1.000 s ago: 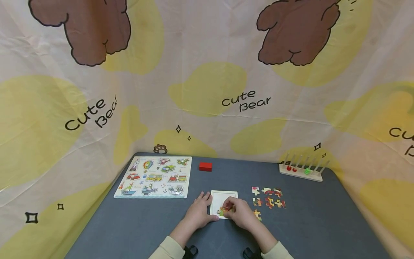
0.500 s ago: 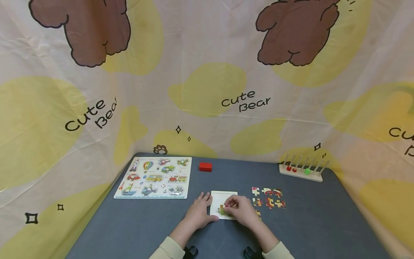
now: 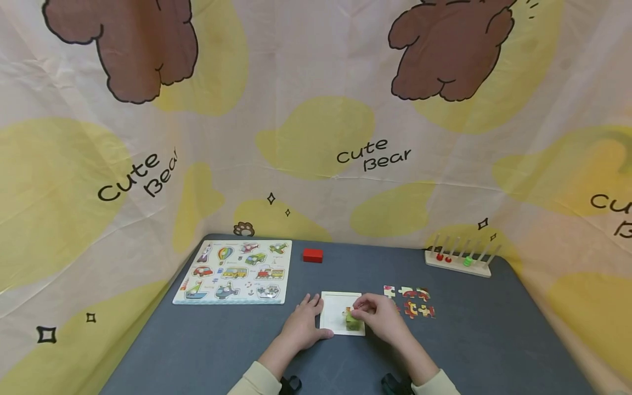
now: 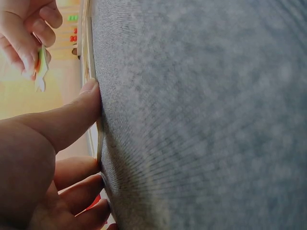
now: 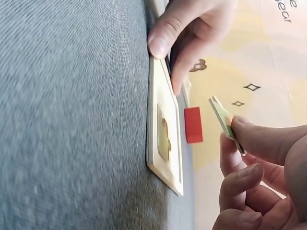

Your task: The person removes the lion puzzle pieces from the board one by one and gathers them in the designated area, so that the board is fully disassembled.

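A shallow white puzzle tray (image 3: pixel 332 307) lies on the table before me. My left hand (image 3: pixel 303 322) rests at its left side, thumb on the near left corner and fingers spread along the edge. Above the tray's right part, my right hand (image 3: pixel 381 319) pinches a greenish jigsaw piece (image 5: pixel 222 120) between thumb and index finger, clear of the tray. Another green jigsaw piece (image 5: pixel 163 136) lies inside the tray in the near right corner. Several loose jigsaw pieces (image 3: pixel 411 310) lie to the right; my right hand hides some of that area.
A vehicle picture board (image 3: pixel 237 272) lies at the back left. Near it is a red block (image 3: pixel 312 255). A pegged counting stand (image 3: pixel 458 264) with red and green beads stands at the back right. A printed curtain (image 3: pixel 306 137) hangs behind the table.
My right hand has shifted right over the tray, still pinching a piece. Green jigsaw colour seen left of its fingertips earlier now shows in the near right corner. My left hand stays put.
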The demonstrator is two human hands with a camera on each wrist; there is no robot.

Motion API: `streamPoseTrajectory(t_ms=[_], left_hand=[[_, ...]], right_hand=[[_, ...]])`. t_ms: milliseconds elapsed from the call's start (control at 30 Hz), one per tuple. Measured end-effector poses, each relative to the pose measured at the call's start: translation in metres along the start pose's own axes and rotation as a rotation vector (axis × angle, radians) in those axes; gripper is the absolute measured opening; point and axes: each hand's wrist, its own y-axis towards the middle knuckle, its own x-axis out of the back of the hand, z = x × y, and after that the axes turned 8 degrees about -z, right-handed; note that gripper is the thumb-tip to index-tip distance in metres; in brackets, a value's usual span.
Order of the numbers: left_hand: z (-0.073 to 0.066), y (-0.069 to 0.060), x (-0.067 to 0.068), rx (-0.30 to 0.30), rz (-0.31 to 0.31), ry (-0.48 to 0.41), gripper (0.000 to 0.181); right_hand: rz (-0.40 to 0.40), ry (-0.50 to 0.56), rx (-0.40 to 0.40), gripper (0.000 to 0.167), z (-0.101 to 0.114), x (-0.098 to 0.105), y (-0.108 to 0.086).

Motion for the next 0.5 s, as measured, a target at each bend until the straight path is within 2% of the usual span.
streamPoseTrajectory(t_ms=[500], left_hand=[[-0.002,-0.002,0.003,-0.009,-0.002,-0.001,0.086]], right_hand=[[-0.061,-0.038,-0.053,0.009,-0.006,0.032,-0.011]])
